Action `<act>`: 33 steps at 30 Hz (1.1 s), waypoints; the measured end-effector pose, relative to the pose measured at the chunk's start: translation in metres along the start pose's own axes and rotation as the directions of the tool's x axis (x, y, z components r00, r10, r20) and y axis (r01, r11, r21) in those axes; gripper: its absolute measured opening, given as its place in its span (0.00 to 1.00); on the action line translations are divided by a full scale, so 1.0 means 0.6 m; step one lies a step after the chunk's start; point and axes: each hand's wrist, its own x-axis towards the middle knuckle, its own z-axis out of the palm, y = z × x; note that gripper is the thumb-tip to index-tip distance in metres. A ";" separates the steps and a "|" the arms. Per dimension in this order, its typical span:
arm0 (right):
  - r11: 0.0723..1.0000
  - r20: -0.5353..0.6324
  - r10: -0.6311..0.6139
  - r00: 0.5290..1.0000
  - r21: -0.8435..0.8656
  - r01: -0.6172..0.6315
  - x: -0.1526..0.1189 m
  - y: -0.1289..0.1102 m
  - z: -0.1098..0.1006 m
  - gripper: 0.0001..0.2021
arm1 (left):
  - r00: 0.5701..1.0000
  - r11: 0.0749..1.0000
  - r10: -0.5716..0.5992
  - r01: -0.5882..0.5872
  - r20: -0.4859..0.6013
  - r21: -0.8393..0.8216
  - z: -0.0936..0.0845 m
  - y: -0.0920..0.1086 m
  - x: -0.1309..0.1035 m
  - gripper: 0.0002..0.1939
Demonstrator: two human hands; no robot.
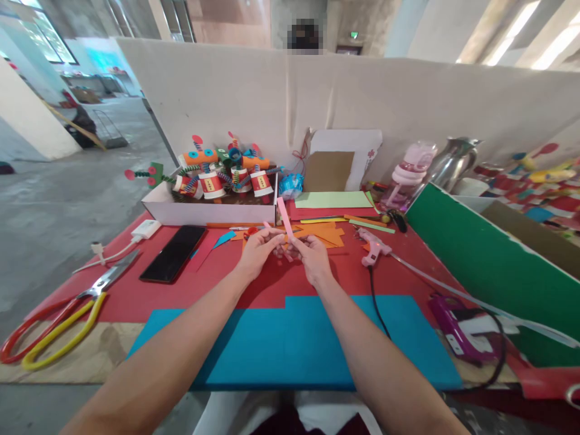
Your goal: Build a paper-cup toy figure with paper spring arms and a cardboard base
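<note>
Red tabletop beneath pink strips, partly hidden by both hands.

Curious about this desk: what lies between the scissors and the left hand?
In the head view, a black phone, then a pink strip and blue paper, lie between the scissors and the left hand.

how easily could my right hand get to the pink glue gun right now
Yes, fairly easily, it seems: the pink glue gun lies just right of the right hand, with open red surface between. That hand is pinching a pink strip, though, so it may need to let go first.
</note>
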 end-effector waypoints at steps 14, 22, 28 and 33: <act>0.987 0.109 0.006 0.994 -0.162 0.012 -0.004 0.002 -0.008 0.14 | 0.996 0.983 0.090 -0.083 -0.030 0.167 -0.002 -0.006 0.001 0.12; 0.991 0.068 -0.024 0.997 -0.132 0.033 -0.012 -0.004 -0.001 0.13 | 0.999 0.998 0.051 -0.051 -0.004 0.032 0.005 -0.003 -0.003 0.17; 0.995 0.089 0.025 0.996 -0.101 -0.016 -0.016 -0.003 0.006 0.14 | 0.993 0.996 0.047 -0.039 -0.106 0.084 0.004 -0.013 0.000 0.17; 0.994 0.017 0.065 0.998 -0.090 -0.063 -0.008 -0.001 0.001 0.14 | 0.995 1.000 0.001 -0.004 -0.098 -0.029 0.006 -0.009 0.000 0.21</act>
